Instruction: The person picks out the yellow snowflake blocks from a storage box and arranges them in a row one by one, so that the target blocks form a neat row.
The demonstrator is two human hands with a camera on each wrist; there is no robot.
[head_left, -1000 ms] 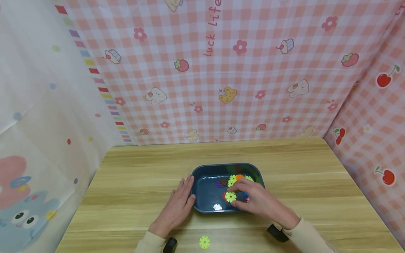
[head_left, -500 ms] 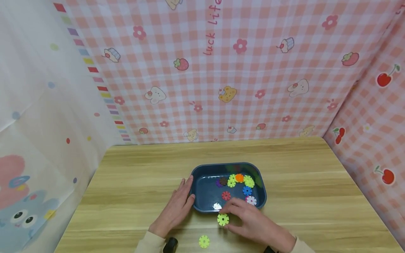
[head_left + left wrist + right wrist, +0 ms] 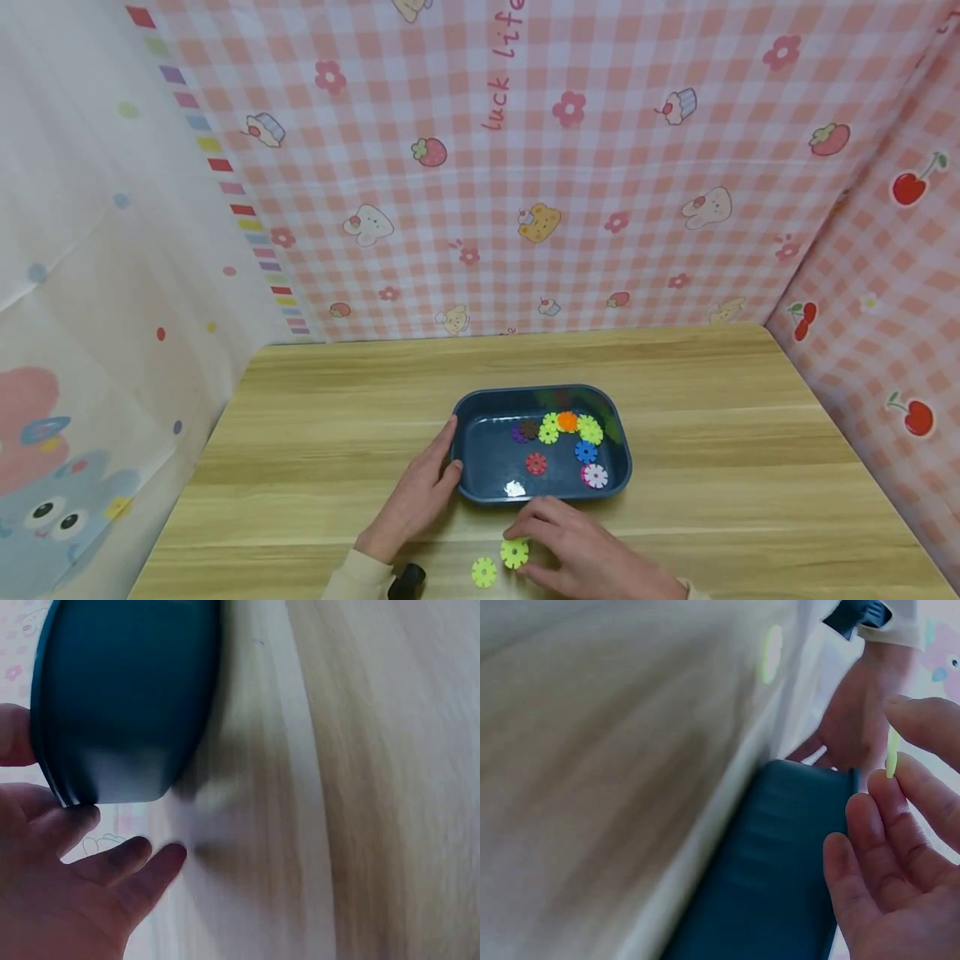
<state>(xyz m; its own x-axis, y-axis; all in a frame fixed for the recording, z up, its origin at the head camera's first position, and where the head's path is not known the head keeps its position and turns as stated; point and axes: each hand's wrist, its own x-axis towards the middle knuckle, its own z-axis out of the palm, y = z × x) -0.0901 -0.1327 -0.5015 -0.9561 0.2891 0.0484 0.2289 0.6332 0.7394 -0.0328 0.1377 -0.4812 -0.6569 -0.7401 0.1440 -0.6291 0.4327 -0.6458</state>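
Note:
A dark blue tray (image 3: 495, 496) stands on the table with several notched plastic snowflake discs inside. My left hand (image 3: 416, 496) lies along its left end, fingers fairly straight, the thumb tip right at the rim; in the left wrist view, fingers (image 3: 135, 874) spread beneath the tray's corner. My right hand (image 3: 581, 550) pinches a yellow-green snowflake disc (image 3: 514, 553) between thumb and fingertips, in front of the tray. From the right wrist camera the held disc (image 3: 892, 750) appears edge-on. A second yellow-green disc (image 3: 483, 572) lies on the table just left of it.
Inside the tray are a red disc (image 3: 536, 464), a blue disc (image 3: 586, 452), a white disc (image 3: 596, 476), an orange disc (image 3: 567, 422) and a brown disc (image 3: 529, 430). Patterned cloth (image 3: 450, 192) hangs behind the wooden table (image 3: 337, 400) and at both sides.
My right hand has carried a yellow-green disc out of the tray, toward the near edge and left, close to the disc on the table. The left hand stays at the tray.

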